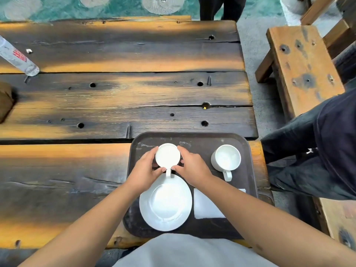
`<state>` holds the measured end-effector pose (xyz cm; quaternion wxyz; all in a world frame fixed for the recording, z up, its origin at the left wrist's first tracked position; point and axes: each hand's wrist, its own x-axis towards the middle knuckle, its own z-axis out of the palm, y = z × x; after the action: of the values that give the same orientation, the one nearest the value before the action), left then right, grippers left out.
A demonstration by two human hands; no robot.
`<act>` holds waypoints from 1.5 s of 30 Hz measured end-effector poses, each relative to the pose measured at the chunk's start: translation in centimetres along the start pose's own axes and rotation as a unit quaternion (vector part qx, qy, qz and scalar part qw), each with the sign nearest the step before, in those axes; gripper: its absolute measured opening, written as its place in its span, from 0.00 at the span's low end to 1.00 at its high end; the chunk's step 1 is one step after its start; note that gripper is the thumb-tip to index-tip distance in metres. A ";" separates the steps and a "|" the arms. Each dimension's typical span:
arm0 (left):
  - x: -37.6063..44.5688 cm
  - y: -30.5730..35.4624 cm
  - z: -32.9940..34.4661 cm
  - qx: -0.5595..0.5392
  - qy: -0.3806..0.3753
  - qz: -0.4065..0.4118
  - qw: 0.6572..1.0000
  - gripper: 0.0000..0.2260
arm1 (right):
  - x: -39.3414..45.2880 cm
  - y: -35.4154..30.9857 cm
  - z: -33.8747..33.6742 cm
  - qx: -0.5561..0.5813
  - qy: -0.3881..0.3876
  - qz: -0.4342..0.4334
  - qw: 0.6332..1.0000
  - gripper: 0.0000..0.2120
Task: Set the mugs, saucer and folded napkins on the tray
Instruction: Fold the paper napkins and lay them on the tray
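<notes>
Two mugs point(167, 155) point(225, 158), one saucer point(165, 202), one napkin stack point(206, 206) on tray point(192, 138), both hands point(144, 170) point(192, 166) around left mug.

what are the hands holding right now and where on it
Both hands hold the same white mug over the tray: the left hand and right hand curl their fingers round opposite sides of its body, not the handle.

You face a scorched, dark-and-amber plank table point(119, 93) with knot holes. A worn wooden bench point(302, 70) stands right. Beyond lies teal patterned floor point(63, 8); grey concrete point(250, 60) runs between.
</notes>
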<state>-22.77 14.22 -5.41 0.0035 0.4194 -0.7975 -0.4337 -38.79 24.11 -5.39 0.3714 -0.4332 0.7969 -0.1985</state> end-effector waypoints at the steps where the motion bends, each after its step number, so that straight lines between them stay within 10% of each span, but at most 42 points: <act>1: 0.0 0.1 0.1 0.008 0.003 0.004 1.000 0.34 | -0.1 0.0 -0.1 -0.006 -0.001 -0.005 1.000 0.29; 9: -1.3 3.9 2.3 0.128 0.109 0.066 0.984 0.33 | -3.2 2.7 -3.6 -0.100 0.066 -0.082 0.989 0.33; 14: -0.4 8.3 6.5 0.150 0.035 0.184 0.971 0.32 | -5.7 6.7 -6.4 -0.137 0.142 -0.034 0.980 0.31; 27: 3.2 11.3 12.6 0.041 -0.024 0.088 0.995 0.29 | -5.7 10.5 -7.8 -0.072 0.098 0.094 0.988 0.40; 45: -5.3 7.6 5.4 0.043 0.052 0.148 0.987 0.19 | -9.3 6.8 -4.0 -0.137 0.090 -0.136 0.977 0.22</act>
<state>-26.39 23.62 -1.58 0.0914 0.3185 -0.8674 -0.3712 -42.32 35.64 -3.25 0.2045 -0.5649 0.7802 -0.1742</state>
